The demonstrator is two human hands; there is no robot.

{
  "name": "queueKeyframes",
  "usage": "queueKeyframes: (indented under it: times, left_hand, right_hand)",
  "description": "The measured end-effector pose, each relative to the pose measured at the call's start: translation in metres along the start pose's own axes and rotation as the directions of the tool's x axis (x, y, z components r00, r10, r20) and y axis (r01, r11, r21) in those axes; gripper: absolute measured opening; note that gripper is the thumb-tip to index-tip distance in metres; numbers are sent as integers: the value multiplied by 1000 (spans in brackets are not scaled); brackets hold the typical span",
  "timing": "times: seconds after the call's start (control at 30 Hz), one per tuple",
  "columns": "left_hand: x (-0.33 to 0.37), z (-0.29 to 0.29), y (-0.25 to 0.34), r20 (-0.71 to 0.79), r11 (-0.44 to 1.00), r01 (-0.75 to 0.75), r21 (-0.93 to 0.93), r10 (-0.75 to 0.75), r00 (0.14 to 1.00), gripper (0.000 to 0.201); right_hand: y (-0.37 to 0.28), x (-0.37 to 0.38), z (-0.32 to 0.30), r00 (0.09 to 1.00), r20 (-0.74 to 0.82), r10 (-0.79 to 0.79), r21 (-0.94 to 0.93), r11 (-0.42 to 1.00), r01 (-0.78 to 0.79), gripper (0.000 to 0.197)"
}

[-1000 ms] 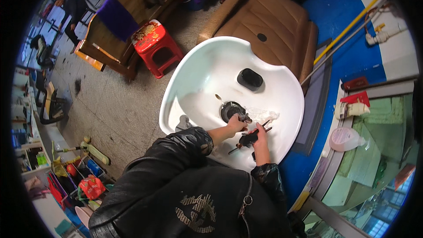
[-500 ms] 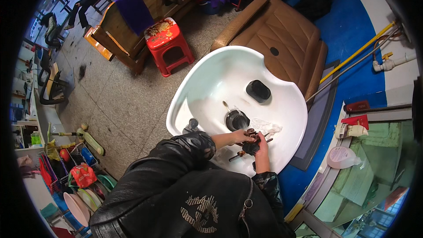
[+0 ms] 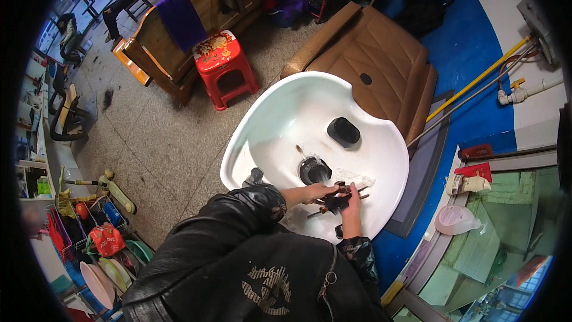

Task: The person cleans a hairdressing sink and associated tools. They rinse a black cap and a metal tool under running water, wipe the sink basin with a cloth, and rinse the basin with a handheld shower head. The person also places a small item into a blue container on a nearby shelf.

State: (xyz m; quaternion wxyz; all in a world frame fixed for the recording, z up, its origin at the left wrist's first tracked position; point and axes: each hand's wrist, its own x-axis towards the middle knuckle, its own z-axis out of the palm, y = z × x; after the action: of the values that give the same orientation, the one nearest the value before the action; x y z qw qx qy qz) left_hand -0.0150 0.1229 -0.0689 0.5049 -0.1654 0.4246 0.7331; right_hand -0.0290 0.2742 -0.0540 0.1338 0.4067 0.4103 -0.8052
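Note:
Both my hands are over a white wash basin (image 3: 243, 137), close together on a bunch of dark, thin-handled tools (image 3: 337, 202); their exact kind is too small to make out. My left hand (image 3: 320, 192) is closed on the bunch from the left. From the right, my right hand (image 3: 352, 205) grips the same bunch, its fingers partly hidden. Beside my left hand, water streams by a black round fitting (image 3: 314, 170) in the basin floor. A metal tap knob (image 3: 256, 175) stands by my left sleeve. A black pad (image 3: 344, 132) sits at the basin's far side.
A brown padded chair (image 3: 375, 65) adjoins the basin's far side. Left of it are a red stool (image 3: 223, 65) and a wooden bench (image 3: 156, 48). Racks with a pink bowl (image 3: 97, 285) stand at left. A pump bottle (image 3: 456, 219) rests on the right ledge. Another person (image 3: 119, 0) sits far off.
My view has shifted slightly, so the basin appears lower and further left. The bunch has turned a little between my hands, which keep hold of it.

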Motion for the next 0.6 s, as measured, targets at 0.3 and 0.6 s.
queueKeyframes:
  times: [0.3, 0.6]
  left_hand:
    - [95, 23, -63, 117, 743, -285, 605, 271, 956, 17]
    - [79, 27, -59, -52, 625, -111, 772, 237, 970, 24]
  right_hand:
    - [-36, -13, -30, 990, -107, -91, 66, 993, 99, 20]
    - [-19, -6, -70, 982, -187, 13, 32, 999, -7, 21]
